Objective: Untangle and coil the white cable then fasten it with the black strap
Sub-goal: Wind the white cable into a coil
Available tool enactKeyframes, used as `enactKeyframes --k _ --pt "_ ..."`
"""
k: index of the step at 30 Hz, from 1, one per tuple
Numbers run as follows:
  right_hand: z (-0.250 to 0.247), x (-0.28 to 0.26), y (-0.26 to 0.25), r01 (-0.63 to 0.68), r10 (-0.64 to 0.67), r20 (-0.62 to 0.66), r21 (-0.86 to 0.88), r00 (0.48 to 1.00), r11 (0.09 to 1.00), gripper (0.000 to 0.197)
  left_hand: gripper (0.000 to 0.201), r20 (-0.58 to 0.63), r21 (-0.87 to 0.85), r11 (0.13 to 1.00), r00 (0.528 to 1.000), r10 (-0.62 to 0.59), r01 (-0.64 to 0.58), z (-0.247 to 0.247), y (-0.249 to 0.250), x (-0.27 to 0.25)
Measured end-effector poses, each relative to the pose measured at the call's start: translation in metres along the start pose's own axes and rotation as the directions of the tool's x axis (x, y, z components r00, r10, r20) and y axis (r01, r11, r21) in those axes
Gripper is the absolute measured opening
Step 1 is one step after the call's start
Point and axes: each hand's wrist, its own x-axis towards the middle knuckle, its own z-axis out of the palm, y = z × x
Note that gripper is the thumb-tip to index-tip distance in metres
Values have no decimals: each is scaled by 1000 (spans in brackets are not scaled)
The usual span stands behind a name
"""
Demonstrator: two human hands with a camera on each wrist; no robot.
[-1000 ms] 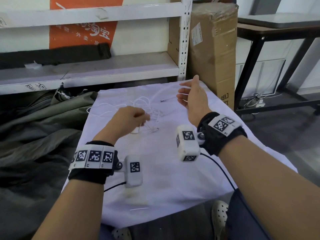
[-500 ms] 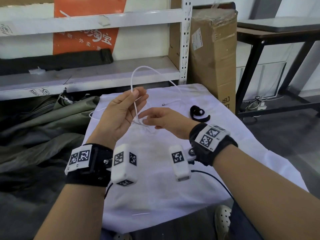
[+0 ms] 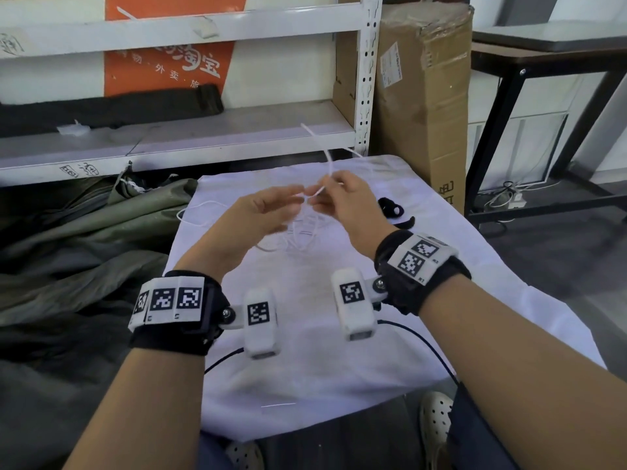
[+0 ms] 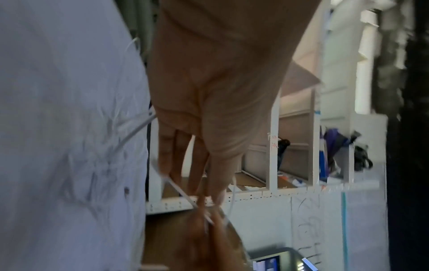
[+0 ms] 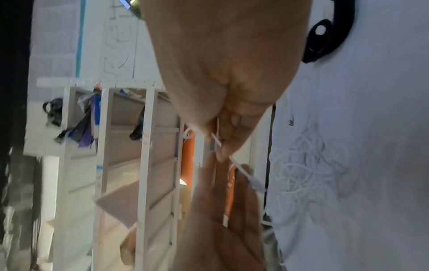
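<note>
At frame centre the white cable [image 3: 307, 228] is lying mostly tangled on the counter [image 3: 305, 351], one strand arching up. Right hand [image 3: 342, 198] is pinching that strand, likely to feed out slack; left hand [image 3: 258, 215] is meeting it, grip unclear. Black strap [image 3: 393, 212] is waiting right of the hands, untouched.

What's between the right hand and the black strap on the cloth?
Nothing: in the head view only bare white cloth separates the right hand from the black strap.
</note>
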Motion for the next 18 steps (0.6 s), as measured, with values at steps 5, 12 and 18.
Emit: enactKeyframes --k 5,12,18 --pt "-25 6 -5 80 -25 -334 153 942 985 18 21 123 406 883 943 -308 235 -8 -9 -6" --pt "-43 -1 -6 -7 -13 -254 -76 967 997 23 24 -128 552 785 959 -252 280 -14 -17 1" --pt "-30 -14 -16 -171 253 340 -254 906 952 22 79 -50 615 752 941 335 -235 5 -3 8"
